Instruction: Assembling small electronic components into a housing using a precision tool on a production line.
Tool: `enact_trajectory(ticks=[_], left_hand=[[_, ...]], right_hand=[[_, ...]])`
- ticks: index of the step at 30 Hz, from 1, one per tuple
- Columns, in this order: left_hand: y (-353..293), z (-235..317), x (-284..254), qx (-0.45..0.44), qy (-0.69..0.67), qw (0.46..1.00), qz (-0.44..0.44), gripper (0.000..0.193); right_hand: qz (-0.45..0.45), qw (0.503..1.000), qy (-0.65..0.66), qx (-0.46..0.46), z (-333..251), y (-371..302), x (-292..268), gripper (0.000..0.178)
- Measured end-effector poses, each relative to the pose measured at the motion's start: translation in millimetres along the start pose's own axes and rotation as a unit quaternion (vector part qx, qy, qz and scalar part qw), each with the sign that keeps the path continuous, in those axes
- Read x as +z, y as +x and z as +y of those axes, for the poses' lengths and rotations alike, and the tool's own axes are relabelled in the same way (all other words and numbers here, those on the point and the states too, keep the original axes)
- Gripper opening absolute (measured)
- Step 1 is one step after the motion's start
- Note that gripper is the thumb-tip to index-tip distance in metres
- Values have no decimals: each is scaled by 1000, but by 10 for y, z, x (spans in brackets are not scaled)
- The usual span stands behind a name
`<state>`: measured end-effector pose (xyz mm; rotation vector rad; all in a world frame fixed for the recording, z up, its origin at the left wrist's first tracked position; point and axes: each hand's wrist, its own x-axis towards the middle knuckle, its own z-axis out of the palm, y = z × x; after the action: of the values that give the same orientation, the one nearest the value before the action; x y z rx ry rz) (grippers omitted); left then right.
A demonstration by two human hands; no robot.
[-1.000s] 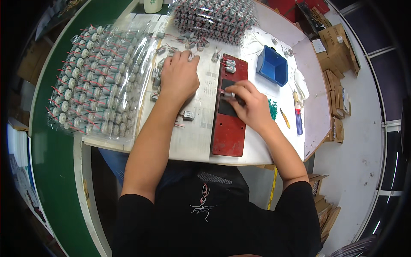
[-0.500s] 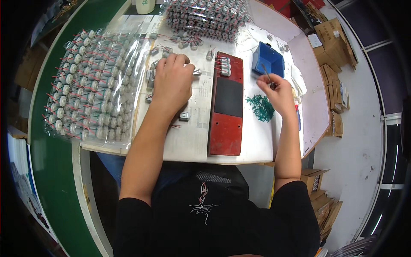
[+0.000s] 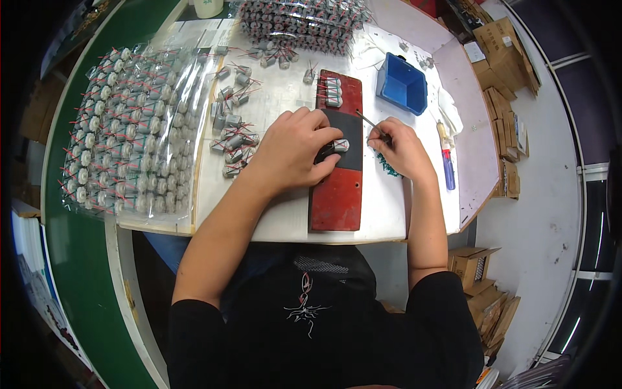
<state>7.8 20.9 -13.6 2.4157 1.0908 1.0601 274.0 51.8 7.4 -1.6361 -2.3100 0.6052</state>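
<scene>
My left hand [image 3: 299, 148] pinches a small silver motor [image 3: 341, 146] between thumb and fingers, over the black pad [image 3: 343, 122] of a red block [image 3: 335, 207]. My right hand [image 3: 398, 150] is closed on a slim metal tool [image 3: 368, 119] whose thin tip points up and left toward the pad; its exact kind I cannot make out. A few similar motors [image 3: 334, 97] stand in a row at the block's far end. Beneath my right hand lies a small pile of green wires [image 3: 387, 166], partly covered.
Loose motors with red and green leads [image 3: 233, 139] lie left of the block. Clear plastic trays of motors [image 3: 123, 129] stand farther left, with another stack [image 3: 301, 26] at the back. A blue bin [image 3: 402, 87] and a screwdriver [image 3: 448, 162] are on the right.
My left hand has moved right from the loose motors to the black pad, now with a motor in it. My right hand has come slightly left and nearer me, its tool tilting leftward.
</scene>
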Motion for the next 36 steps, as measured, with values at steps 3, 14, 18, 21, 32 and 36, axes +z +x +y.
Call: enact_trajectory(ticks=[3, 14, 18, 21, 32, 36], left_hand=[[3, -18, 78, -8, -17, 1000, 8, 27], [-11, -35, 67, -7, -27, 1000, 7, 29], [0, -23, 66, 0, -24, 999, 38, 28], [19, -3, 58, 0, -37, 997, 63, 28], [42, 41, 42, 76, 15, 992, 103, 8], [49, 57, 34, 71, 80, 988, 111, 7]], right_hand=[[38, 998, 55, 13, -13, -18, -27, 12], [150, 983, 93, 45, 32, 4, 11, 12], [173, 968, 180, 36, 12, 19, 3, 12], [126, 934, 334, 31, -84, -16, 28, 11], [-14, 845, 530, -74, -472, -59, 219, 11], [54, 877, 471, -77, -536, -62, 307, 15]])
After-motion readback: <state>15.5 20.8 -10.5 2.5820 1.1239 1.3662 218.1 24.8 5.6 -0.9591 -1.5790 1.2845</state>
